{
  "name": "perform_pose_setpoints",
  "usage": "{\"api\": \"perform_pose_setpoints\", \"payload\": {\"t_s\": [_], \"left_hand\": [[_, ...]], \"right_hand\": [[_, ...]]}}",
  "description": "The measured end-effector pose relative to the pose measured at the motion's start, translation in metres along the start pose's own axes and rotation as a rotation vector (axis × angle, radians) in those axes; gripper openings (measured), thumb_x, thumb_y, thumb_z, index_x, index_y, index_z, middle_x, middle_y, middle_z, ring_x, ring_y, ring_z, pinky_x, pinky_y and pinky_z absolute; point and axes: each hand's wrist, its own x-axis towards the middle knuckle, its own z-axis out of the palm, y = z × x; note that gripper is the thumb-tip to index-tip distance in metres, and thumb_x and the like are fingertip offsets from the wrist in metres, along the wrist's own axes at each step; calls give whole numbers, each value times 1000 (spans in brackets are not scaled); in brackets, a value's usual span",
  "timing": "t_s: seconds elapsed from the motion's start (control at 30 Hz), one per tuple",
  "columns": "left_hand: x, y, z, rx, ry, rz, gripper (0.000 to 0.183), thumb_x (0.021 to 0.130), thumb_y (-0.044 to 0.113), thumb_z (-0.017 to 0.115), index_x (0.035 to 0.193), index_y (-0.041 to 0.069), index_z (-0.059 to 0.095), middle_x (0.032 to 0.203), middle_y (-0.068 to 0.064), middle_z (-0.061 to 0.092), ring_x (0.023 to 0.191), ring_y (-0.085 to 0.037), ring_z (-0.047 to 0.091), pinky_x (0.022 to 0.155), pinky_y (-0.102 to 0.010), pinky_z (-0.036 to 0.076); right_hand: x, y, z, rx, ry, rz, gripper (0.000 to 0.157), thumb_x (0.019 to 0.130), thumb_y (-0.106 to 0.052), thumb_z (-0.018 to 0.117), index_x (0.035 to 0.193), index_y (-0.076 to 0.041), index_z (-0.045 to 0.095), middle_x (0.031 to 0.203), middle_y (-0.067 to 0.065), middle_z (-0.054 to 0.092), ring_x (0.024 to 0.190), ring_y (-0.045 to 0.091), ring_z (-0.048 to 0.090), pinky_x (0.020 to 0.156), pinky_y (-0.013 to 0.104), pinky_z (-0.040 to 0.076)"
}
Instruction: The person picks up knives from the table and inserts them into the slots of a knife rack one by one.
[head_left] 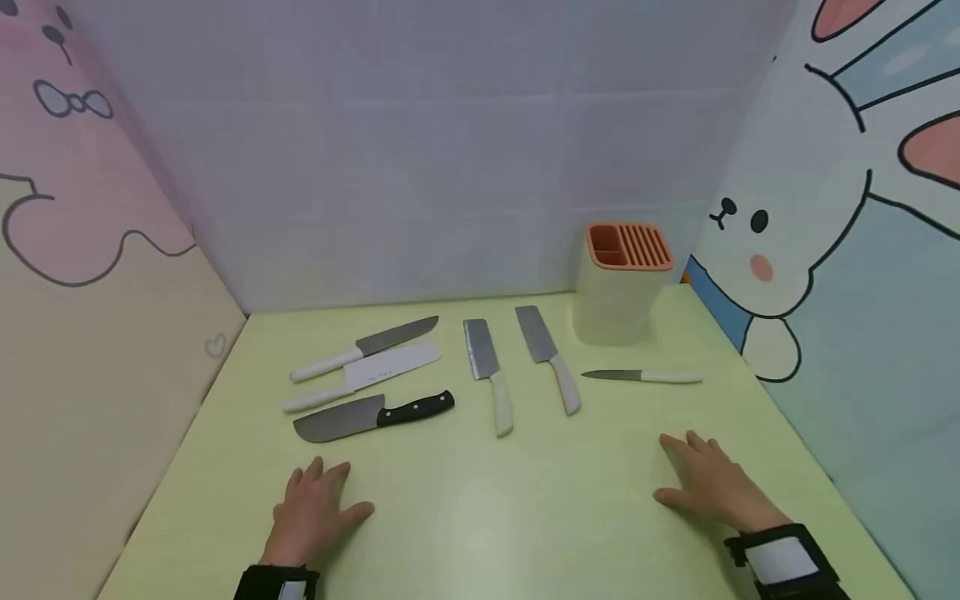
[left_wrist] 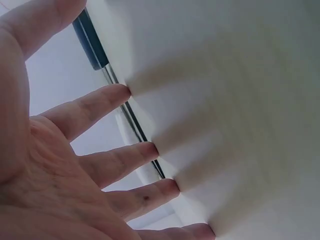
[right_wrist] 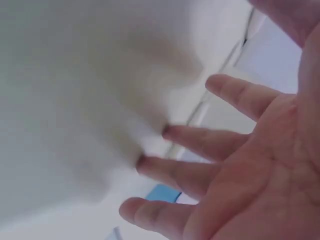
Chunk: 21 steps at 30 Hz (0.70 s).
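Note:
My left hand (head_left: 309,515) rests fingertips-down on the table with its fingers spread, just below the black-handled cleaver (head_left: 341,419). On the right side, my right hand (head_left: 712,483) also has its fingers spread and holds nothing. Above the black-handled cleaver lie a white-handled cleaver with a white blade (head_left: 393,365) and a white-handled kitchen knife (head_left: 397,334). Two more cleavers, one with a pale handle (head_left: 502,404) and one with a pinkish-white handle (head_left: 565,385), lie at mid-table. A small paring knife (head_left: 671,377) lies beyond my right hand.
A cream knife block (head_left: 611,308) with an orange slotted top stands at the back right of the yellow-green table (head_left: 480,517). Behind the table rises a pale wall (head_left: 450,167); cartoon-printed panels flank both sides.

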Motion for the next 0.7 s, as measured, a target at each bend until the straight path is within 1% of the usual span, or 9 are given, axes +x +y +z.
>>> {"api": "perform_pose_setpoints", "payload": {"t_s": [0.1, 0.17, 0.27, 0.37, 0.43, 0.5, 0.63, 0.7], "left_hand": [[1, 0, 1, 5, 5, 7, 84, 68, 66, 64, 127, 7, 54, 138, -36, 33, 121, -59, 25, 79, -79, 30], [1, 2, 2, 6, 14, 11, 82, 69, 64, 64, 126, 6, 55, 137, -35, 35, 121, -57, 28, 81, -76, 32], [0, 6, 3, -16, 54, 45, 78, 70, 59, 67, 125, 5, 56, 135, -33, 39, 122, -52, 33, 86, -70, 35], [-1, 14, 1, -52, 120, 115, 72, 72, 52, 70, 125, 5, 56, 133, -30, 44, 121, -47, 38, 90, -63, 38], [1, 22, -2, -63, 170, 177, 68, 73, 48, 71, 124, 5, 57, 131, -28, 47, 119, -45, 42, 91, -60, 40], [5, 32, -8, -62, 216, 238, 66, 73, 45, 72, 123, 5, 58, 129, -26, 50, 116, -44, 45, 90, -58, 42], [17, 59, -26, -64, 283, 373, 63, 75, 42, 72, 124, 6, 57, 126, -22, 54, 113, -39, 50, 88, -53, 45], [24, 77, -38, -72, 293, 442, 62, 76, 41, 71, 125, 6, 56, 126, -19, 54, 114, -36, 50, 89, -51, 46]], "right_hand": [[2, -7, -10, 44, 37, -75, 87, 71, -59, 66, 132, -1, 47, 129, 31, 47, 115, 53, 42, 87, 66, 39], [6, -11, -17, 66, 71, -110, 79, 74, -52, 68, 131, -1, 48, 128, 26, 51, 116, 45, 46, 91, 60, 40], [15, -11, -26, 48, 148, -144, 69, 77, -44, 69, 128, -1, 51, 125, 23, 56, 113, 41, 50, 89, 56, 43], [24, -11, -34, 45, 208, -148, 60, 80, -38, 68, 125, 0, 55, 120, 22, 59, 105, 39, 56, 84, 54, 47], [31, -15, -39, 68, 228, -154, 55, 82, -36, 66, 123, 0, 56, 117, 21, 61, 99, 36, 59, 80, 52, 50], [39, -23, -44, 102, 239, -172, 51, 84, -36, 65, 120, -1, 59, 111, 19, 64, 93, 32, 62, 75, 49, 52], [60, -47, -47, 138, 250, -205, 45, 85, -39, 62, 115, -4, 62, 98, 12, 68, 81, 23, 64, 67, 43, 54], [70, -56, -45, 145, 250, -210, 45, 85, -40, 61, 114, -6, 62, 92, 10, 68, 76, 21, 63, 64, 41, 54]]}}
